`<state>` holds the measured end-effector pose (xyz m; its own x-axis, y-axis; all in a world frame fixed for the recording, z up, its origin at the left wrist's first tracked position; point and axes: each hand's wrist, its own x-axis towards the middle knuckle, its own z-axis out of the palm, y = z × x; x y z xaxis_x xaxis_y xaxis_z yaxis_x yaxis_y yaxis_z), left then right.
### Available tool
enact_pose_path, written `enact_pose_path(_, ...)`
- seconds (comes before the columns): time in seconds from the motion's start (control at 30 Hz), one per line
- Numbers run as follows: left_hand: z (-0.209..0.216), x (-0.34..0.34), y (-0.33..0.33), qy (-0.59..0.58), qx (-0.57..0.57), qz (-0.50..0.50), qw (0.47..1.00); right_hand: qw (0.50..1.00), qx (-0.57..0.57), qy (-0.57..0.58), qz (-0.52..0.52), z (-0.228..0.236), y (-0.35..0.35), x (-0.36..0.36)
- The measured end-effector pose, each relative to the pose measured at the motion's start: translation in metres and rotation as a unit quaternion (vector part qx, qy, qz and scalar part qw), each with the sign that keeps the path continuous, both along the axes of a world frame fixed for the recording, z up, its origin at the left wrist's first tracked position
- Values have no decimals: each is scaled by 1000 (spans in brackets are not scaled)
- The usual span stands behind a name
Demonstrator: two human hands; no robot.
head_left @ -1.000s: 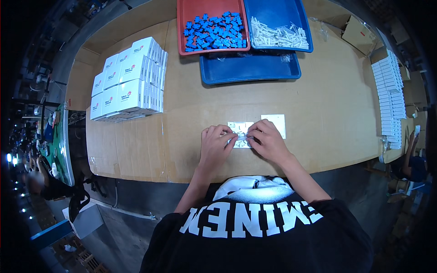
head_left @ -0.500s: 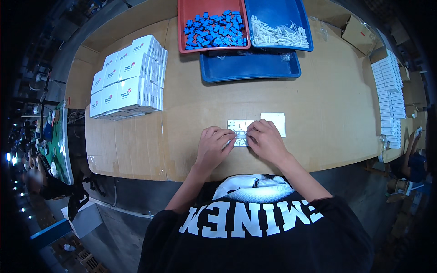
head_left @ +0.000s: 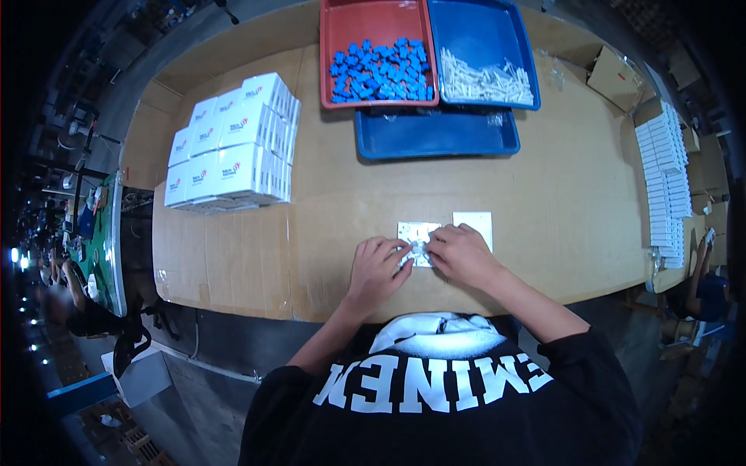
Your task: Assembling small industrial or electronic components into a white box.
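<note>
My left hand (head_left: 378,272) and my right hand (head_left: 466,258) meet over a small white printed square (head_left: 410,227) lying on the cardboard surface. Both hands are closed, fingertips pinching from either side a small clear, shiny piece (head_left: 419,249) that looks like a plastic bag. The fingers partly cover it, so its contents cannot be made out. A plain white square (head_left: 475,220) lies flat just behind my right hand, partly hidden by it.
A stack of white boxes (head_left: 221,167) stands at left. At the back sit a red tray (head_left: 373,22) of blue pieces, a blue tray (head_left: 478,31) of white pieces and a lower blue tray (head_left: 435,138). More white boxes (head_left: 663,182) line the right.
The whole view has shifted, so the trays and table sit lower in it. Both hands stay at the printed square, still pinching the clear piece, with fingers slightly shifted.
</note>
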<state>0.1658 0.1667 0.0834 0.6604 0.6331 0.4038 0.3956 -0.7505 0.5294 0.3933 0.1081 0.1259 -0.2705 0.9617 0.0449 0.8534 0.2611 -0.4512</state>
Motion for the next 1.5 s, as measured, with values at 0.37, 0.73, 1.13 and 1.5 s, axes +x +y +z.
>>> enact_pose_path(0.37,7,0,-18,30,-27,52,998,976,-141,-111,120,38,43,5)
enact_pose_path(0.73,23,-2,-5,30,-59,62,996,981,81,94,-149,73,211,57)
enact_pose_path(1.13,9,-2,-6,59,-77,50,994,965,193,-26,-177,45,357,52)
enact_pose_path(1.5,3,0,-3,30,-70,43,996,942,267,4,-204,20,390,51)
